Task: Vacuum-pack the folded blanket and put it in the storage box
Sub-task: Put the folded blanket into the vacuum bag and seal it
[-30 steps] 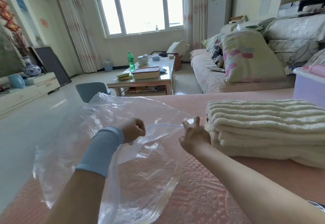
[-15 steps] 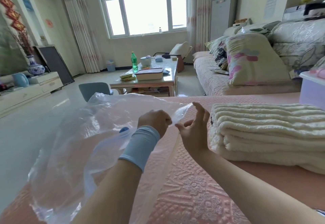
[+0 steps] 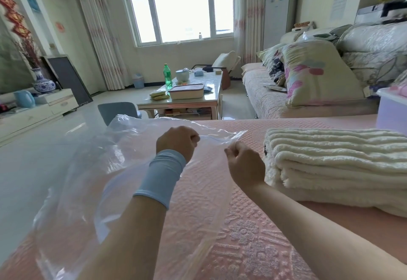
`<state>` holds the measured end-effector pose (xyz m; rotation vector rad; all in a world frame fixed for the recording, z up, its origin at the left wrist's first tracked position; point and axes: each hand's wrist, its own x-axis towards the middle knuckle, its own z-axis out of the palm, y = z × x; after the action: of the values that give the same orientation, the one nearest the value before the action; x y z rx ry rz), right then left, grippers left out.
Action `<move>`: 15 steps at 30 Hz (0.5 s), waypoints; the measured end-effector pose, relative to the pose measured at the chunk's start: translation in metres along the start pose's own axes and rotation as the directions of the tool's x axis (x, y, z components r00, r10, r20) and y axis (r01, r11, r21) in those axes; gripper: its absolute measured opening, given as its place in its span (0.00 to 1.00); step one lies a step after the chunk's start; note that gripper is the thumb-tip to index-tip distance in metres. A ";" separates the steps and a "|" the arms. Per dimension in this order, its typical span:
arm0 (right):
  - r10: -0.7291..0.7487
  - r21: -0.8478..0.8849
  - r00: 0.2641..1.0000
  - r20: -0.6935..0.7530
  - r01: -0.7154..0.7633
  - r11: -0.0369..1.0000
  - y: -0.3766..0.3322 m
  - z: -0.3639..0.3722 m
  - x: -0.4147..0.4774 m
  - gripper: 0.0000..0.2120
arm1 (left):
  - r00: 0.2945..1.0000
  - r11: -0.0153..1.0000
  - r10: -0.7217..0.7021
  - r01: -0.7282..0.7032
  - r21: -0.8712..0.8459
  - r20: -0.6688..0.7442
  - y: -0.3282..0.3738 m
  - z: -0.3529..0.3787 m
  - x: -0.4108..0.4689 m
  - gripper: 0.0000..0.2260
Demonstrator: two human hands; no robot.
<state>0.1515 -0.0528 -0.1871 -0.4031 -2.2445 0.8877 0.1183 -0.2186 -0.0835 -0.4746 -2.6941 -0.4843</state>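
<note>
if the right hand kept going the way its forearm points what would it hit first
Probably the left hand. The right hand points up and left along the bag edge both hands pinch, and the left hand lies next in that line, though depth is unclear.

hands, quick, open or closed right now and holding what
Left hand: closed, pinching the top edge of the bag.
Right hand: closed, pinching the same edge nearer the corner.
</note>
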 end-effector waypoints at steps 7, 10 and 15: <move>0.082 -0.239 0.994 0.074 -0.063 0.969 0.013 -0.024 0.016 0.19 | 0.998 0.998 -0.051 0.052 -0.038 0.033 -0.030 -0.022 -0.002 0.06; -0.341 -0.380 0.939 -0.041 0.301 0.875 0.000 -0.021 0.003 0.39 | 0.997 0.999 0.029 -0.027 -0.035 0.072 -0.017 -0.013 -0.008 0.06; -0.540 -0.124 0.840 0.062 0.543 0.831 -0.021 -0.009 -0.011 0.15 | 0.968 0.980 0.196 -0.191 -0.049 0.156 0.005 0.000 -0.015 0.13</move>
<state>0.1648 -0.0689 -0.1728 0.1939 -2.2667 0.4373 0.1330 -0.2181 -0.0881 -0.8100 -2.7555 -0.4541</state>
